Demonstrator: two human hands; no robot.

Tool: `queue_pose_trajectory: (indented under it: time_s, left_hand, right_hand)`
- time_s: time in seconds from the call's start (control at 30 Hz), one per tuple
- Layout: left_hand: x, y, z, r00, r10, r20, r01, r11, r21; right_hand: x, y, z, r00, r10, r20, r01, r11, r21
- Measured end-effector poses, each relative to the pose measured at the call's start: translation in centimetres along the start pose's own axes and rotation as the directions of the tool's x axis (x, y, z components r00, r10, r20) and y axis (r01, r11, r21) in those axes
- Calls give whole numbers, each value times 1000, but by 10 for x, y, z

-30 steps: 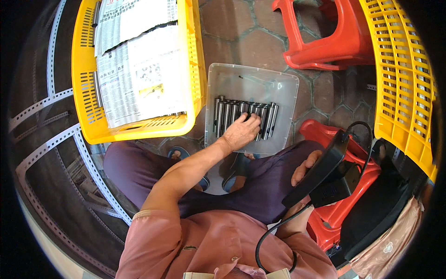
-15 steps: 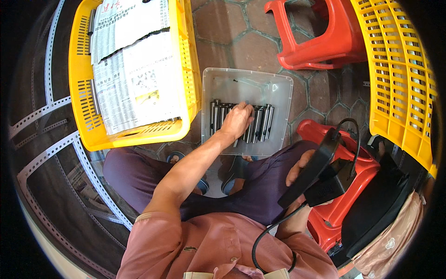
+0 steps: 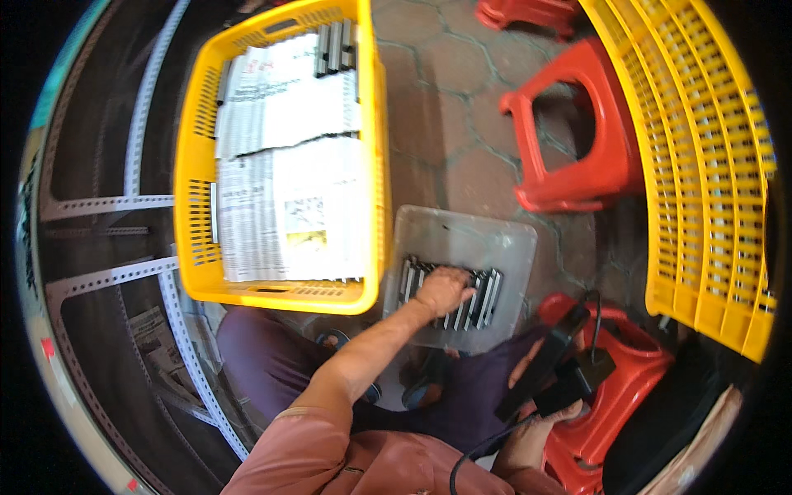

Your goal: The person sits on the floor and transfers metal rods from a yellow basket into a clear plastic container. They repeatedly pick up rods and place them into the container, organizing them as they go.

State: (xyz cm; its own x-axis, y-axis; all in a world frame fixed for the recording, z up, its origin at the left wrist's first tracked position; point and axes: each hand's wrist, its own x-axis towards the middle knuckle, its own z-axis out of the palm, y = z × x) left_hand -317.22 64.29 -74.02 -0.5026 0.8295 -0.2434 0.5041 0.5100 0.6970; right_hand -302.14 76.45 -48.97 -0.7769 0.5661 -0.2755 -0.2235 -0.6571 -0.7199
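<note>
My left hand (image 3: 445,289) reaches down into a translucent plastic bin (image 3: 528,247). Its fingers curl over a row of shiny metal rods (image 3: 492,299) lying side by side; the fingertips are hidden among them. To the right, by my thigh, a flat black slab-shaped device (image 3: 540,363) and a black box (image 3: 587,375) with a cable are in my right hand (image 3: 565,412). These cover much of that hand, whose fingers show only at the edges. Motion blurs the picture.
A yellow crate (image 3: 379,165) at the left holds newspaper (image 3: 289,206) and more metal pieces (image 3: 334,49). Another yellow crate (image 3: 701,165) stands at the right. Red plastic stools (image 3: 569,186) are on the tiled floor. White perforated metal shelving (image 3: 107,206) runs along the left.
The view has shifted, so crates, bin and hands sit lower in the picture. My left hand remains on the rods, and my right hand stays with the black device.
</note>
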Motion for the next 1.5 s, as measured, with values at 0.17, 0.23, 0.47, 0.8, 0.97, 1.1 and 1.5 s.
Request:
queue_pose_trajectory:
  time_s: [0.17,0.23,0.47,0.8,0.97,1.1,1.5]
  left_hand:
    - [-9,1,2,999,-5,-39,12,983,181]
    - [-9,20,-16,998,41,42,-51,965,258]
    - [-22,130,-257,663,316,679,-363,929,-77]
    - [97,-116,-430,548,-384,-743,415,896,-157]
    - [144,-133,-421,420,-612,-670,639,724,-261]
    - [166,-129,-432,416,-690,-592,711,653,-261]
    - [121,-147,-441,466,-628,-623,716,682,-151]
  right_hand:
    - [3,6,-3,988,38,149,-43,999,34]
    - [5,7,-1,988,27,153,-28,1000,3]
    - [11,6,12,993,28,114,-28,1000,-2]
    - [7,13,12,996,33,85,-34,999,8]
    - [-4,15,3,998,53,29,-53,999,-9]
    - [-9,15,-4,998,58,-10,-58,998,-10]
    - [-9,10,-10,999,32,23,-32,999,7]
